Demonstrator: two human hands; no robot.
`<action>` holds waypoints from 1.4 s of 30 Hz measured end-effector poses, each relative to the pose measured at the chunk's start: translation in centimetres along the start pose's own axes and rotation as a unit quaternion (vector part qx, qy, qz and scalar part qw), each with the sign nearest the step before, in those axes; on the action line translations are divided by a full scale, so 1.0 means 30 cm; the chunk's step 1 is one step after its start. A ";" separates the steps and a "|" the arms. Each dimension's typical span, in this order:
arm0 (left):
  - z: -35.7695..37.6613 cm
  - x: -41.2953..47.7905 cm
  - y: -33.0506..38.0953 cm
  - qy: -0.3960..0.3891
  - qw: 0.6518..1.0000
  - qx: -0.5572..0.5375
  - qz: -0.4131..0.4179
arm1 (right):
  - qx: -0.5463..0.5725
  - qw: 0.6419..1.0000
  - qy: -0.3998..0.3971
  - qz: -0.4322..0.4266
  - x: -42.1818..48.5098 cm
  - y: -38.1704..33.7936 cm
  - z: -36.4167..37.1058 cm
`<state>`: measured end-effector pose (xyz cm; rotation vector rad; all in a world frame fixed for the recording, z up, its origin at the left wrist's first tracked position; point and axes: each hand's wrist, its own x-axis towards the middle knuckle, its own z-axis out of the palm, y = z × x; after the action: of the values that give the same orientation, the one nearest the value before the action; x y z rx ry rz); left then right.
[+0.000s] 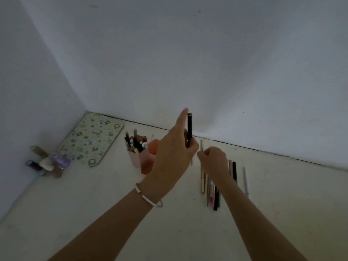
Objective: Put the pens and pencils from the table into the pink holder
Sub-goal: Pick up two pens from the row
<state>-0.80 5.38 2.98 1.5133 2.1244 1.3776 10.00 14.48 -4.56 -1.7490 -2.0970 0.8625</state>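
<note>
The pink holder (135,159) stands on the table left of centre, with several pens sticking out of its left compartment. My left hand (173,153), a bracelet on its wrist, holds a black pen (189,129) upright, just right of and above the holder. Close beside it, my right hand (214,161) pinches a thin beige pencil (201,146), also upright. A row of several pens and pencils (212,191) lies on the table under and right of my right hand, including a black one (234,171) and a white one (246,182).
A green patterned mat (92,139) lies in the back left corner against the wall. Small bottles and jars (49,162) cluster at the left wall. White walls close off the table at the back and left.
</note>
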 end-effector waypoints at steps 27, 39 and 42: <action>-0.317 0.170 -0.106 0.067 0.952 0.295 -0.051 | 0.357 0.921 0.077 -0.133 -0.030 -0.324 0.014; -0.039 0.023 0.029 -0.059 0.992 0.098 -0.050 | 0.251 0.948 0.144 -0.132 -0.003 -0.210 -0.066; 0.159 -0.024 -0.005 -0.198 0.962 0.107 -0.153 | 0.282 0.933 0.194 -0.110 0.009 -0.144 -0.206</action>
<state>2.36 7.50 -0.01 1.3186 2.1741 0.6931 9.97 15.98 2.82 -1.2321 -1.5463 0.8569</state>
